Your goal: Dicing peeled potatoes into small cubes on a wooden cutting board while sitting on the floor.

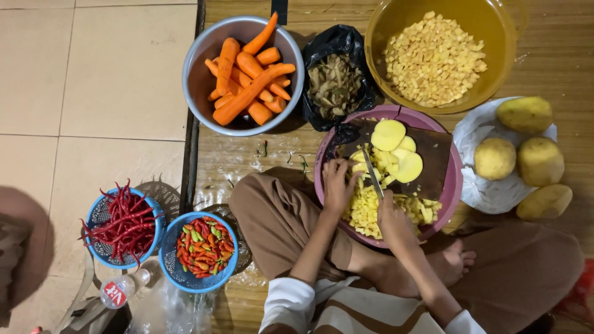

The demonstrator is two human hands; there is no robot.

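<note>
Sitting cross-legged on a wooden floor [247, 161], the person works over a pink basin [455, 185] that holds a dark cutting board [433, 158]. Beyond it, the yellow bowl [383, 37] is filled across its base with diced potato cubes [433, 59], which marks the completed portion of the work. A grey metal bowl [198, 80] of whole carrots [247, 93] stands to the left of it, uncut. Between the two bowls a black bag [334, 43] holds peelings [334, 83]. Four whole peeled potatoes [532, 154] lie on a white sheet [476, 130] to the right of the basin, well apart from the board, and appear to be the remaining stock. Two blue baskets sit on the tiled area at left: one with long red chillies [120, 226], one with small mixed chillies [198, 247]. On the board, round potato slices [396, 148] lie beside cut strips, and a heap of fresh cubes [371, 213] rests in the basin below. The right hand [393, 219] is closed around the handle of a knife [372, 173], blade angled across the strips. The left hand [337, 182] is curled, fingertips pressing the strips beside the blade.
</note>
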